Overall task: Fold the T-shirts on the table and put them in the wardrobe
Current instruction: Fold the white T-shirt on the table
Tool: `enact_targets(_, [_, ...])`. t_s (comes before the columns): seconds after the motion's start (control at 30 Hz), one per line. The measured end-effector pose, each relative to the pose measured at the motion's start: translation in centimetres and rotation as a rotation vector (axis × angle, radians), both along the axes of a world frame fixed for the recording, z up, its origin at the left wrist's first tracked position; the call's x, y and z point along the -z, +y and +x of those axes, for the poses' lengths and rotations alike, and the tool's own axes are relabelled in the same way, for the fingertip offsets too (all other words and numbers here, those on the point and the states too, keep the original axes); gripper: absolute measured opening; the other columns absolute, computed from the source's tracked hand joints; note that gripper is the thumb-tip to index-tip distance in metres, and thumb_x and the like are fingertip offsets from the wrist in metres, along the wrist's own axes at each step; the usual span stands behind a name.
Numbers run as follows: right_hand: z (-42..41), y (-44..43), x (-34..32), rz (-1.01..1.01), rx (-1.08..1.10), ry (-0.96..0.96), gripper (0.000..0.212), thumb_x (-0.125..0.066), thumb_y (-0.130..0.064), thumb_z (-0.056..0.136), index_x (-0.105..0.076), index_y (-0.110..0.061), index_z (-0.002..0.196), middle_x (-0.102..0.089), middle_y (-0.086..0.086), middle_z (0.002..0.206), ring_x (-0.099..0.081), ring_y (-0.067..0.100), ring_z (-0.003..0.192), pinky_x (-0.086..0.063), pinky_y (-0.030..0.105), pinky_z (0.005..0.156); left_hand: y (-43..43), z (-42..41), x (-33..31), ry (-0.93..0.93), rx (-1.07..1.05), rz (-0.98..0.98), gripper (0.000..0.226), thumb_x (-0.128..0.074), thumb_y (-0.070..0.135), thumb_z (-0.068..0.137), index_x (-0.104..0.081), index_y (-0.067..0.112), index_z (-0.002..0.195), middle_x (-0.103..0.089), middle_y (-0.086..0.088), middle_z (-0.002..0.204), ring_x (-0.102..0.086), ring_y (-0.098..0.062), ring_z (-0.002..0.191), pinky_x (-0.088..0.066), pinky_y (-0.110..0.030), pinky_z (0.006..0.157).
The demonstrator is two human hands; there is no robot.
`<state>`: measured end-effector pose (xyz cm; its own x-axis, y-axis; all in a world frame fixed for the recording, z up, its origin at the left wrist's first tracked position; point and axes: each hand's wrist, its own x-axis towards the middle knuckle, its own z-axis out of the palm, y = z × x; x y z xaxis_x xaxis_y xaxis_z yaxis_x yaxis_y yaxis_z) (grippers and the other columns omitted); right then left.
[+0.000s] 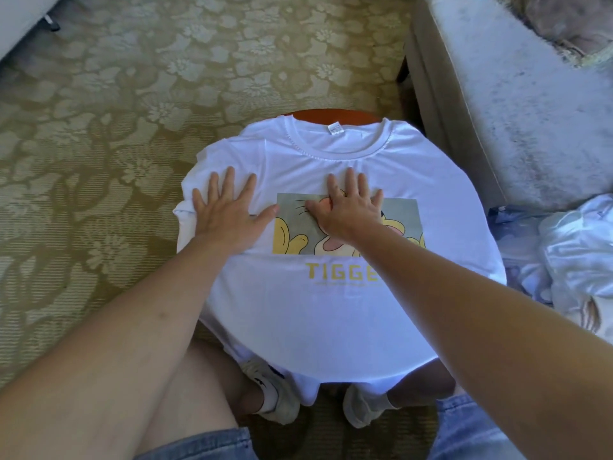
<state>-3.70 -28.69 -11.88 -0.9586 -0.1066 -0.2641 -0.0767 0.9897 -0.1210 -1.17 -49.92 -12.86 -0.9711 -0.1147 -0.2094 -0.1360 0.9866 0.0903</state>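
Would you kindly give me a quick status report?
Left hand and right hand open, flat on white T-shirt. Shirt spread print-up over round table, unfolded. Nothing obstructing.

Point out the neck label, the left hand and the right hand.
neck label (334,128): head view, middle of the tag.
left hand (229,214): head view, back of the hand.
right hand (348,210): head view, back of the hand.

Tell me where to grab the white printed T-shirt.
Pinch the left-side sleeve of the white printed T-shirt from the left: it droops free off the round wooden table, while the chest lies flat under the left hand and right hand.
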Motion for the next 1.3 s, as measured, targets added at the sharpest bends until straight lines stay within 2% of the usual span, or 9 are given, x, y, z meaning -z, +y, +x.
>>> enact_targets(0.07, [0.1,1.1,-0.4,-0.029,-0.006,0.026,0.076,-0.022,-0.070,0.092,-0.014,-0.027,0.154,0.002,0.007,0.163,0.005,0.026,0.150,0.000,0.057,0.117,-0.3,0.3,-0.1,-0.005,0.002,0.001,0.083,-0.016,0.081,0.085,0.002,0.039,0.154,0.017,0.003,0.162,0.019,-0.024,0.148,0.009,-0.055,0.118])
enact_targets(0.13, [0.5,2.6,-0.4,-0.020,0.007,0.069,0.076,-0.024,-0.070,0.092,-0.017,-0.027,0.153,0.000,0.008,0.163,0.003,0.027,0.150,0.000,0.057,0.117,-0.6,0.8,-0.3,-0.014,-0.002,0.005,0.082,-0.016,0.080,0.085,0.003,0.039,0.154,0.018,0.003,0.162,0.020,-0.023,0.148,0.010,-0.055,0.118])
enact_targets(0.33, [2.8,5.9,1.0,0.012,0.019,0.089,0.077,-0.016,-0.073,0.091,-0.007,-0.029,0.155,0.006,0.004,0.164,0.011,0.026,0.150,0.001,0.055,0.118,-1.3,2.0,-0.2,-0.039,-0.001,-0.004,0.078,-0.017,0.077,0.088,0.005,0.040,0.153,0.020,0.004,0.162,0.023,-0.021,0.147,0.012,-0.053,0.118])
enact_targets(0.83, [4.2,7.1,1.2,0.015,0.055,0.085,0.078,-0.012,-0.074,0.090,-0.002,-0.031,0.155,0.009,0.001,0.164,0.012,0.024,0.150,0.002,0.055,0.118,0.1,2.0,-0.4,-0.042,0.057,-0.016,0.078,-0.019,0.073,0.091,0.004,0.035,0.155,0.021,0.005,0.161,0.022,-0.021,0.147,0.012,-0.049,0.118])
enact_targets(0.93, [4.2,6.9,1.1,0.012,0.059,0.082,0.079,-0.012,-0.074,0.091,-0.001,-0.030,0.155,0.010,0.003,0.163,0.013,0.025,0.150,0.002,0.056,0.118,0.4,1.9,-1.1,-0.044,0.025,0.038,0.076,-0.025,0.073,0.090,-0.008,0.034,0.154,0.012,0.004,0.163,0.015,-0.021,0.149,0.009,-0.049,0.118])
enact_targets(1.0, [4.2,6.9,1.0,0.009,0.058,0.066,0.079,-0.012,-0.073,0.091,0.000,-0.029,0.155,0.012,0.004,0.163,0.014,0.026,0.149,0.003,0.056,0.118,1.2,1.3,-1.7,0.006,-0.005,0.053,0.069,-0.027,0.071,0.090,-0.028,0.029,0.145,-0.009,-0.001,0.160,0.000,-0.024,0.148,0.000,-0.052,0.119])
enact_targets(1.07, [4.1,7.2,0.8,-0.001,0.042,0.043,0.079,-0.012,-0.073,0.091,0.000,-0.028,0.156,0.013,0.004,0.163,0.015,0.026,0.149,0.004,0.056,0.118,2.7,0.7,-2.2,0.060,-0.014,0.023,0.068,-0.027,0.070,0.090,-0.036,0.023,0.139,-0.023,-0.004,0.153,-0.011,-0.025,0.144,-0.007,-0.053,0.118])
enact_targets(1.2, [3.7,9.4,0.4,-0.103,0.088,0.084,0.073,-0.018,-0.065,0.095,-0.013,-0.024,0.155,-0.002,0.007,0.163,0.003,0.025,0.150,-0.003,0.053,0.118,8.6,-0.5,-2.3,0.051,0.091,0.010,0.073,-0.025,0.068,0.094,-0.020,0.025,0.152,-0.011,-0.001,0.160,-0.005,-0.024,0.148,-0.004,-0.053,0.119])
enact_targets(1.3, [3.8,12.8,0.3,-0.141,0.172,0.156,0.065,-0.023,-0.057,0.099,-0.021,-0.021,0.152,-0.016,0.008,0.159,-0.008,0.025,0.147,-0.012,0.052,0.115,14.9,-1.1,-2.4,0.021,0.216,0.048,0.069,-0.025,0.063,0.097,-0.012,0.027,0.155,-0.002,0.000,0.163,0.000,-0.025,0.149,-0.003,-0.053,0.119])
